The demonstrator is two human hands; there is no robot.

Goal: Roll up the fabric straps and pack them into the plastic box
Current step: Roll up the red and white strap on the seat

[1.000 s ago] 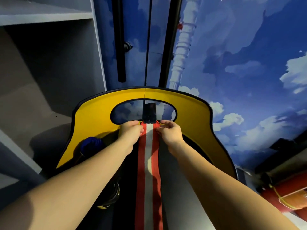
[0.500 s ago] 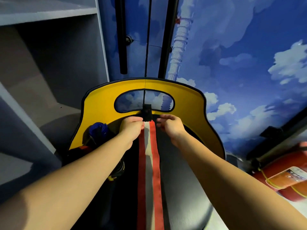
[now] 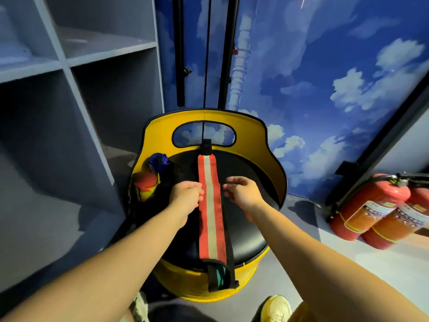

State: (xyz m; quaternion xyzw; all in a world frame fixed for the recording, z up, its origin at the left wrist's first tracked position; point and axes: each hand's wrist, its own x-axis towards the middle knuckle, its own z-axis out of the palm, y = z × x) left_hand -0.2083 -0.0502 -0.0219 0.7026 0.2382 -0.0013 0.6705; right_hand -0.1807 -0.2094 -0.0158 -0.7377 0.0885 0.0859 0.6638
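A long red fabric strap [image 3: 211,205] with a silver centre stripe lies flat across the black seat of a yellow chair [image 3: 274,168]. A black strap runs along its right edge, and its near end hangs over the seat front. My left hand [image 3: 184,195] sits at the strap's left edge, fingers loosely curled and fingertips touching it. At the right edge my right hand [image 3: 242,194] has its fingers spread, holding nothing. A blue roll [image 3: 157,159] and a red and yellow roll [image 3: 145,184] are tucked at the seat's left side. No plastic box is in view.
Grey cubby shelves [image 3: 69,66] stand close on the left. Red fire extinguishers [image 3: 371,205] lean against the right wall. A sky-painted wall with black poles [image 3: 180,54] is behind the chair. My yellow shoe [image 3: 276,307] is on the floor below.
Both hands let go of the strap's far end and drew back to its middle. The view pulled back and down, showing the whole seat.
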